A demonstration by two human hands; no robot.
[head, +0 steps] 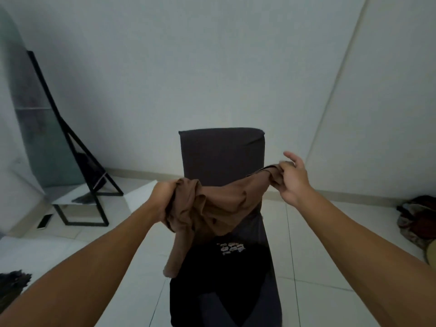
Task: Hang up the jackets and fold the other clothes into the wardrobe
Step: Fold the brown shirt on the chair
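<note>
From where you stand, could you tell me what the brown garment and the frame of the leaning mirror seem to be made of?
The brown garment looks like a soft, matte knit, perhaps cotton jersey: it drapes and bunches in loose folds between both hands. The mirror frame looks like thin black-painted metal, judging by its slim straight bars, though painted wood is possible.

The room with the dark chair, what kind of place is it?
Probably a bedroom or dressing room at home: a standing mirror leans by the wall, clothes lie heaped on the tiled floor, and both hands hold up a brown garment.
</note>
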